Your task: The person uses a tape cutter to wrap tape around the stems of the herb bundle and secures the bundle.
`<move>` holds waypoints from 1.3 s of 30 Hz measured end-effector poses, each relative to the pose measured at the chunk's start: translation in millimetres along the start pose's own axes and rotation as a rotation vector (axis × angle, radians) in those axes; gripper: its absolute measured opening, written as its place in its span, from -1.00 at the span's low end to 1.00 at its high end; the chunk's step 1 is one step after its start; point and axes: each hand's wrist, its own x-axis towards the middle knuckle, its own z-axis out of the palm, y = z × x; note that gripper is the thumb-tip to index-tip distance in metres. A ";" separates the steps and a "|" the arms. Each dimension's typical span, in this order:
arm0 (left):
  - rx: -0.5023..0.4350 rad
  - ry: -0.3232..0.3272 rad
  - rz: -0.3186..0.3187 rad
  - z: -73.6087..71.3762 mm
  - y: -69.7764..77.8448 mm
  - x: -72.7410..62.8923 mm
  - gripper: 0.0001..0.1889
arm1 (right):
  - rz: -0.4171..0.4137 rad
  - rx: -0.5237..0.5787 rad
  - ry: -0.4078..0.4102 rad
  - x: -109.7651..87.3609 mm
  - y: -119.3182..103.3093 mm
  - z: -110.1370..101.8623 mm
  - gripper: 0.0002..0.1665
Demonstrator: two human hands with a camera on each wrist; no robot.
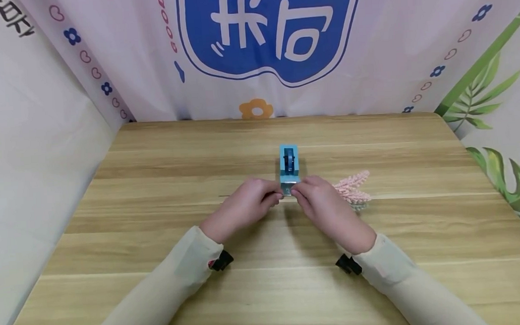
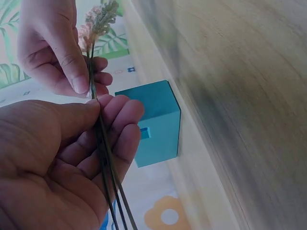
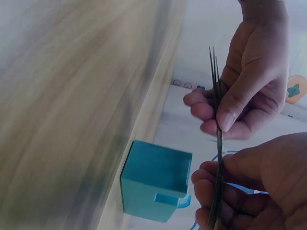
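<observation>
Both hands hold one bundle of artificial flowers (image 1: 352, 182) level, just in front of a blue-green tape dispenser (image 1: 290, 172). My left hand (image 1: 249, 203) pinches the thin dark stems (image 2: 106, 158) between thumb and fingers. Close beside it, my right hand (image 1: 327, 205) pinches the same stems (image 3: 220, 148) nearer the blossoms. Pink and grey-green heads (image 2: 98, 24) stick out beyond the right hand. Between the fingertips a small pale, shiny patch shows on the stems; whether it is tape I cannot tell. Bare stem ends reach out past the left hand.
The dispenser stands on a wood-grain table (image 1: 268, 291), its roll (image 1: 289, 159) facing up. Behind the table hangs a printed cloth (image 1: 146, 55) with a blue emblem. A black wrist camera (image 1: 221, 260) sits under the left sleeve, another (image 1: 348, 265) under the right.
</observation>
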 end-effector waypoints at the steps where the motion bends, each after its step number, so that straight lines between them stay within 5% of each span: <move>1: 0.000 0.002 0.003 0.2 -0.2 0.0 -0.85 | 0.005 -0.004 0.006 -0.6 0.6 -0.1 -0.83; 6: 0.006 0.010 0.016 1.3 -1.8 -0.1 -0.84 | 0.020 0.019 0.042 -3.5 3.3 -2.2 -0.85; 17: 0.001 0.004 0.021 2.6 -1.1 1.6 -0.84 | -0.148 -0.008 0.054 -6.5 6.3 -0.6 -0.88; 32: 0.052 0.061 0.068 8.3 4.1 1.9 -0.83 | -0.052 -0.039 -0.109 3.2 4.4 -4.7 -0.75; 39: 0.030 0.075 0.049 8.7 3.4 1.6 -0.84 | -0.078 -0.072 -0.083 5.6 3.6 -1.7 -0.81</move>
